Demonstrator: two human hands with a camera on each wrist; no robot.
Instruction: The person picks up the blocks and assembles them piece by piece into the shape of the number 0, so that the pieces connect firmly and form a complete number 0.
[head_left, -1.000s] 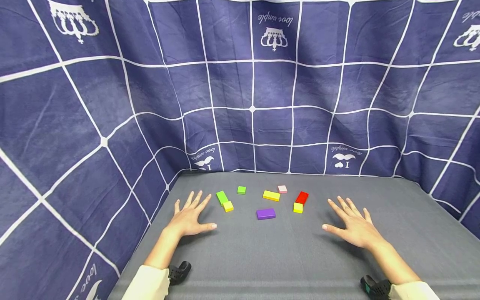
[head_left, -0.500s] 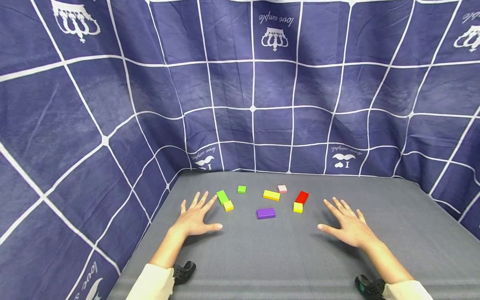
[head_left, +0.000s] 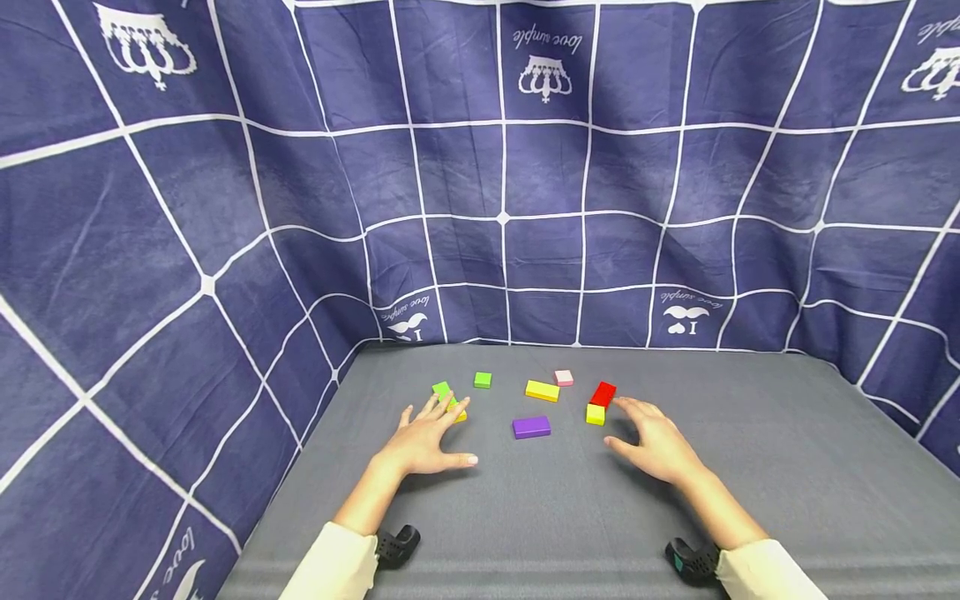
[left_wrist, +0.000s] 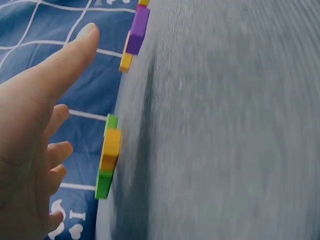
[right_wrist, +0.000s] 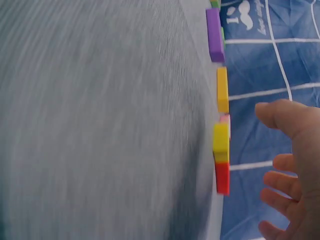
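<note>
My left hand (head_left: 422, 443), fingers spread, hovers over the table with its fingertips in front of the long green block (head_left: 441, 390) and a small yellow block (left_wrist: 110, 150), partly covering both in the head view. My right hand (head_left: 658, 443) is held above the table, fingers extended, just right of the red block (head_left: 603, 394) and the small yellow block (head_left: 596, 414) at its near end. Neither hand holds anything. Between the hands lies a purple block (head_left: 531, 427). Behind it are a long yellow block (head_left: 542, 391), a pink block (head_left: 564, 377) and a small green block (head_left: 483, 380).
All the blocks lie on a grey table (head_left: 540, 508). A blue curtain (head_left: 547, 175) with white lines hangs along the back and the left side. Each wrist wears a black band, the left band (head_left: 399, 547) and the right band (head_left: 693, 562).
Both hands have moved inward toward the blocks, the left one rightward and the right one leftward. The right hand's fingers have drawn closer together. The blocks have stayed in place.
</note>
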